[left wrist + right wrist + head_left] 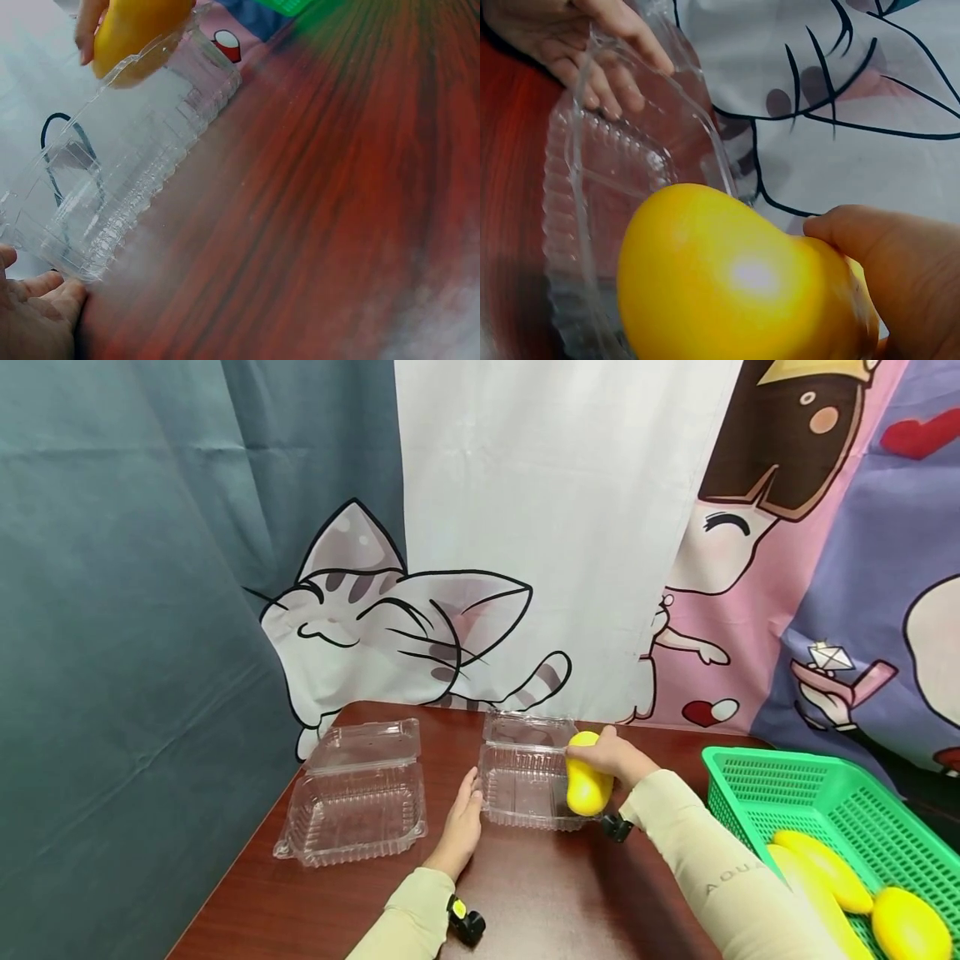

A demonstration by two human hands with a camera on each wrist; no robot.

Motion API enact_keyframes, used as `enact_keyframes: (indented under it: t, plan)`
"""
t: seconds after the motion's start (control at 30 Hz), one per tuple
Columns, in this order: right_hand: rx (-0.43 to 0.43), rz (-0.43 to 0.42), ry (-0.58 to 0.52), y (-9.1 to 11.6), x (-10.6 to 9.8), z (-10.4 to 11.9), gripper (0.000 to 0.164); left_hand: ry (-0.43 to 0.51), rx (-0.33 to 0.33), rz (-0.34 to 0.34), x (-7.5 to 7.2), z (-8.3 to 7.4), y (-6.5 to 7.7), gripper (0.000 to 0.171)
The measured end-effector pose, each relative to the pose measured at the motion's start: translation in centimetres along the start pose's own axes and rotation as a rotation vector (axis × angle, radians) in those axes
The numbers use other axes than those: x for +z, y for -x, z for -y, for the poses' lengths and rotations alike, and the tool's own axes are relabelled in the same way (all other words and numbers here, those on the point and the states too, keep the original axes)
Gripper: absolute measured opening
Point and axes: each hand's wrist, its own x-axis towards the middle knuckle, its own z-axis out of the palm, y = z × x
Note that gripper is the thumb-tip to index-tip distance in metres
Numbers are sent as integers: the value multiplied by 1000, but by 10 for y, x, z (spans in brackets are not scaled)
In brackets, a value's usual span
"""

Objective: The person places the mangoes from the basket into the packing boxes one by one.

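My right hand grips a smooth yellow mango over the right end of an open clear plastic clamshell box. In the right wrist view the thumb lies along the narrower end of the mango, and its rounded end points toward the box. At the box's left side is my left hand, its fingers extended against the wall. From the left wrist view, the fingertips of the left hand meet the lower corner of the box. The lid stands folded back behind the base.
Another open clear clamshell box sits to the left on the brown wooden table. To the right stands a green plastic basket with several yellow mangoes inside. A printed curtain hangs right behind the table.
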Motion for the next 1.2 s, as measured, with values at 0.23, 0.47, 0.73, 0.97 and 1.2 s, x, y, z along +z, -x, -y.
enact_keyframes:
  t: [0.23, 0.47, 0.73, 0.97, 1.2]
  plan:
    - [38, -11, -75, 0, 18, 3, 82, -2, 1, 3, 1, 0, -1, 49]
    - [79, -38, -25, -3, 31, 8, 82, -8, -2, -3, 0, 2, 0, 49]
    - [88, -164, 169, -9, 46, 16, 89, -14, 10, -3, 1, 0, 2, 49]
    - [110, -214, 80, -13, 58, 16, 89, -31, 10, 8, 1, 2, 1, 49]
    - [105, -264, 82, -10, 67, 15, 92, -53, 6, 21, 1, 2, 3, 50]
